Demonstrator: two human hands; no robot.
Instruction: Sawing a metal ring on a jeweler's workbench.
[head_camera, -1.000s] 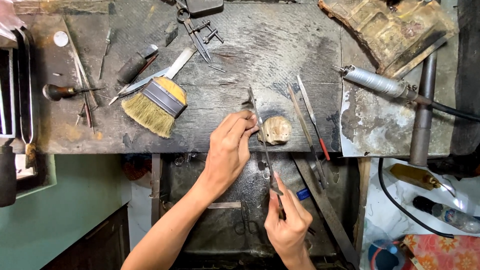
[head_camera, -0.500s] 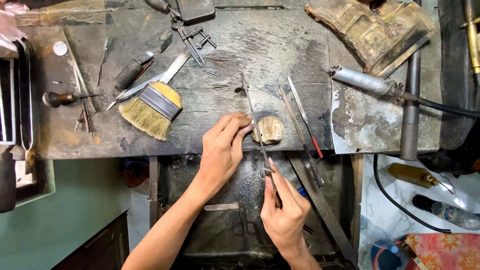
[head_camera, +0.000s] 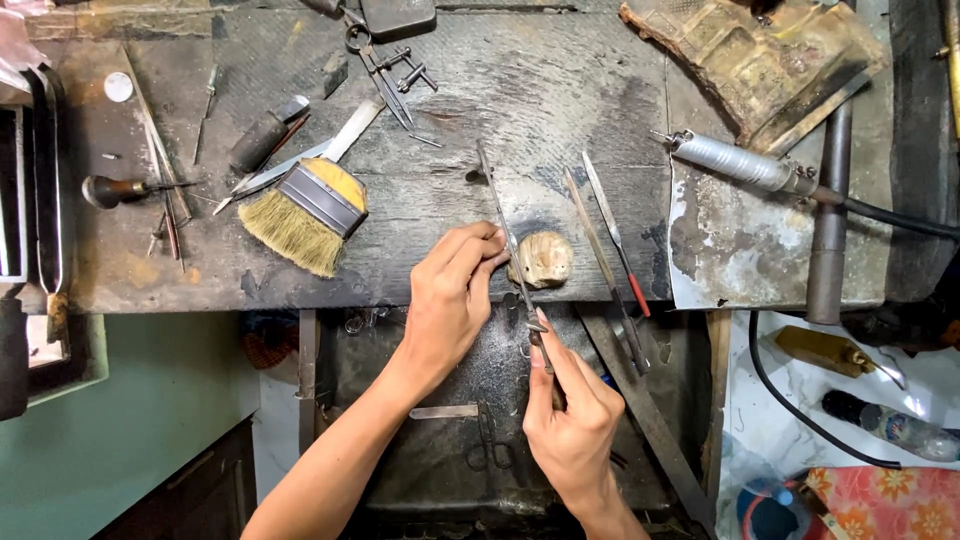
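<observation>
Head cam looking straight down at a pretty beat-up wooden bench (head_camera: 560, 90), and the step going on looks like filing. The right hand (head_camera: 572, 425) has its grip closed around the handle end of a long thin file (head_camera: 510, 245), index finger stretched along the shaft. The file runs up and away across the bench edge, passing just beside a small rounded wooden peg (head_camera: 541, 259) that sits right at the front edge. The left hand (head_camera: 452, 292) has its fingers pinched together at the spot where file meets peg, so it seems to be pressing something tiny there. Can't make out the piece itself, the fingertips hide it.

My guess for the next move: a steady stroke along the file's length, with the left fingers keeping firm pressure so whatever's pinned doesn't slip.

Around it: a flat paintbrush (head_camera: 300, 205) with pale bristles lies to the left, well apart from the hands. Two more slim files (head_camera: 610, 240) lie just right of the peg. A silver rotary handpiece (head_camera: 735, 162) on a black cable rests on a scorched metal sheet (head_camera: 740, 250) at right. Scissors and small bits sit at the top. Below the bench edge there's a dark catch tray (head_camera: 450, 460), teal floor to the left, a flowered cloth at bottom right.
</observation>
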